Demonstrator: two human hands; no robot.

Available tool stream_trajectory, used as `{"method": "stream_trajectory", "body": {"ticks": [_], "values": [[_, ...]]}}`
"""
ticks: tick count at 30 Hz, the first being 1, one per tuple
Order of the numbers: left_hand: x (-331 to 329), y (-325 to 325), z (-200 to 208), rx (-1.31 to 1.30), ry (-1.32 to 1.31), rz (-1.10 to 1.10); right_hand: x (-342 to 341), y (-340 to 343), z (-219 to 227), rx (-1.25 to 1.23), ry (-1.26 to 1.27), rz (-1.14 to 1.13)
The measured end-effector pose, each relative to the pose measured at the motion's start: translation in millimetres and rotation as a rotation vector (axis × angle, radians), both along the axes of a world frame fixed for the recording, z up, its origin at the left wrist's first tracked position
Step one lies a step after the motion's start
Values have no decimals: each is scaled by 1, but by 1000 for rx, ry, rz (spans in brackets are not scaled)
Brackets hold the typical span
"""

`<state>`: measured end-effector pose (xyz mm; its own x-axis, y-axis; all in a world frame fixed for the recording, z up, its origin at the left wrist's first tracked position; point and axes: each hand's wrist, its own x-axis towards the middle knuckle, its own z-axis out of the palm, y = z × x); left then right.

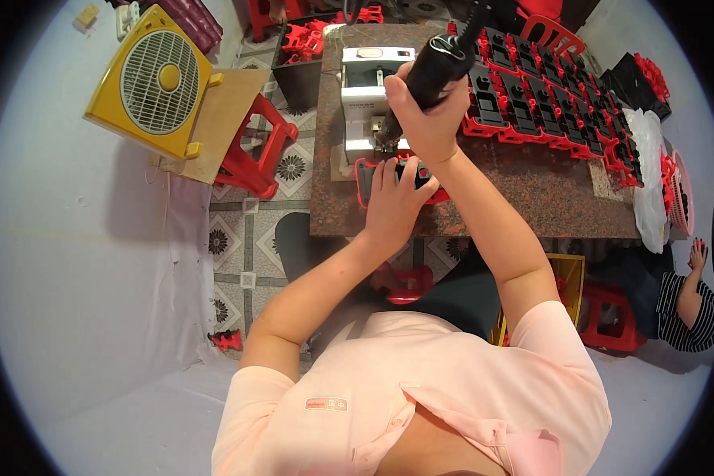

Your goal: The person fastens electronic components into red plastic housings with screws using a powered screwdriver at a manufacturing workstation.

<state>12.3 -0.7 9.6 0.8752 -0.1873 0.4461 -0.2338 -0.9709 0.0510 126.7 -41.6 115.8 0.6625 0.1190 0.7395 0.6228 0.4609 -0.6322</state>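
Observation:
My right hand [432, 127] is wrapped round the body of a black corded electric screwdriver [438, 70], held tilted with its cable rising from the top. The tool's lower end points down by the front of a white screw feeder [362, 103]; what its tip touches is too small to make out. My left hand [390, 198] lies with its fingers spread over a red and black plastic part [363, 176] at the table's front left. The fingers press on this part and partly cover it.
Rows of red and black assembled parts [523, 99] cover the back right of the speckled stone table [523, 198]. A clear plastic bag [648, 174] hangs at its right edge. A yellow box fan [165, 79] stands left, above a red stool [258, 151]. Another person's hand [697, 254] shows far right.

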Motion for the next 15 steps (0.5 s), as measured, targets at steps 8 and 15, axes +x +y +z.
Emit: {"method": "stream_trajectory", "body": {"ticks": [8, 15], "values": [[-11, -7, 2, -128, 50, 21, 14, 14, -15, -29, -9, -43], [-15, -4, 0, -234, 23, -63, 5, 14, 10, -97, 164, 72]]}}
